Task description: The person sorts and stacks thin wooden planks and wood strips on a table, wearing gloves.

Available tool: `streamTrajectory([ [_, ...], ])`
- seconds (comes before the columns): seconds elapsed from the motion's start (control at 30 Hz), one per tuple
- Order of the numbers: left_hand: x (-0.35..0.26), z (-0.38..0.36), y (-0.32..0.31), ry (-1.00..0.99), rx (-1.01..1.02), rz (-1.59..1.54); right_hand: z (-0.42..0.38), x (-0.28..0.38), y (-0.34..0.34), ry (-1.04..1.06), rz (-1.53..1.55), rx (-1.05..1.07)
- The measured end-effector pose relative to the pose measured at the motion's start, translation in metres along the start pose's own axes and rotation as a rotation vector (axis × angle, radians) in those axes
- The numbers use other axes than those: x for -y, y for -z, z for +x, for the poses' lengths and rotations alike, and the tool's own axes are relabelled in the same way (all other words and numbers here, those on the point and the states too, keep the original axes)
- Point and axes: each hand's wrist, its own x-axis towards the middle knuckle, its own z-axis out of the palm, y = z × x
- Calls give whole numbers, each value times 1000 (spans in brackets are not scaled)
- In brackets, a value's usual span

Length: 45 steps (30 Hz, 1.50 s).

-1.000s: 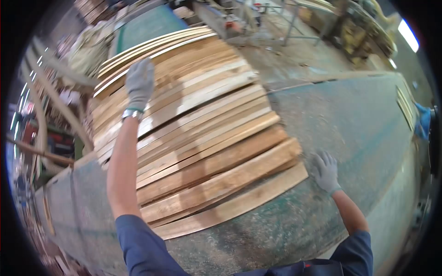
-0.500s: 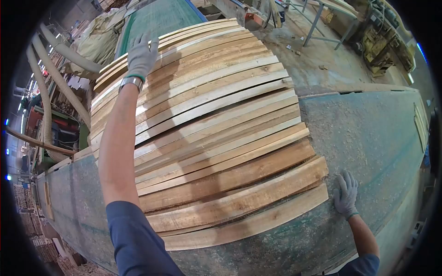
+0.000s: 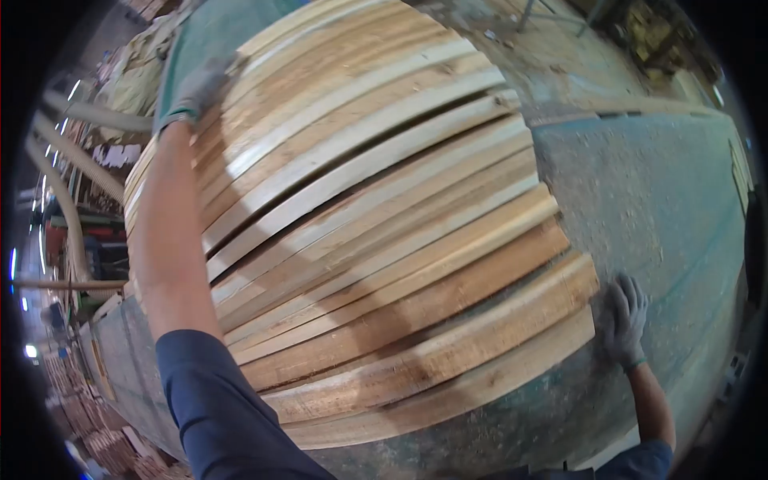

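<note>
Many long wooden boards lie side by side across a dusty green-grey table. My left hand, in a grey glove, reaches to the far left part of the boards; it is blurred and its fingers cannot be made out clearly. In another grey glove, my right hand rests on the table just beyond the right ends of the nearest boards, fingers spread and nothing held. Narrow dark gaps show between some boards.
A green belt surface runs away behind the boards. Ribbed hoses hang at the left beside machinery. Wood pieces are stacked at the lower left. Thin strips lie at the table's right edge.
The view has shifted and tilted, so the boards appear larger and closer. My left hand now shows further left along the far boards. My right hand remains beside the nearest board ends.
</note>
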Motion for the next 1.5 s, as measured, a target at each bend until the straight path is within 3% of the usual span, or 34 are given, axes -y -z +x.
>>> streamTrajectory([
  [0.03,11,5,-6,206,-37,-204,7,4,3,-6,17,0],
  [0.17,84,15,-91,280,-75,-436,-13,-10,-6,-39,54,-78],
  [0.23,36,-5,-48,311,-41,-289,-17,-18,-2,-102,114,-119],
  [0.27,-19,-35,-24,360,2,-160,-13,-13,-8,-183,187,-215],
  [0.33,-66,-71,-2,171,23,-90,-20,-25,-26,-328,325,-426],
  [0.37,-81,-82,6,178,70,-66,-24,-34,-39,-458,466,-521],
  [0.4,-95,-103,17,199,119,-35,-34,-21,-28,-581,597,-634],
  [0.43,-111,-122,24,352,100,-117,-54,-4,-14,-693,736,-741],
  [0.47,-128,-137,29,502,77,-203,-84,10,-4,-660,716,-708],
  [0.53,-156,-171,33,556,45,-175,-144,65,18,-662,750,-550],
  [0.57,-172,-188,34,568,46,-183,-164,110,31,-728,924,-476],
  [0.63,-195,-220,37,589,42,-205,-190,170,53,-806,1085,-178],
  [0.7,-198,-238,29,622,90,-231,-210,196,37,-657,874,5],
  [0.8,-206,-255,31,610,91,-252,-194,212,41,-774,909,-38],
  [0.9,-213,-268,45,577,129,-249,-199,205,32,-662,792,-80],
  [1.0,-176,-282,9,477,-25,-527,-206,211,16,-641,645,-110],
  [1.03,-164,-286,-1,522,-82,-762,-203,211,8,-640,589,-131],
  [1.13,-166,-274,-11,637,249,-485,-204,208,-13,-612,522,-222],
  [1.17,-174,-277,6,533,245,-471,-199,204,-10,-612,516,-227],
  [1.2,-144,-268,-48,513,205,-488,-197,208,-6,-620,521,-219],
  [1.27,-169,-276,-3,651,229,-563,-203,214,-5,-614,533,-206],
  [1.3,-149,-268,-31,661,245,-528,-201,215,-7,-608,535,-222],
  [1.4,-162,-271,-20,723,114,-553,-195,210,-10,-596,535,-253],
  [1.5,-179,-276,0,732,269,-539,-198,208,-7,-597,541,-246],
])
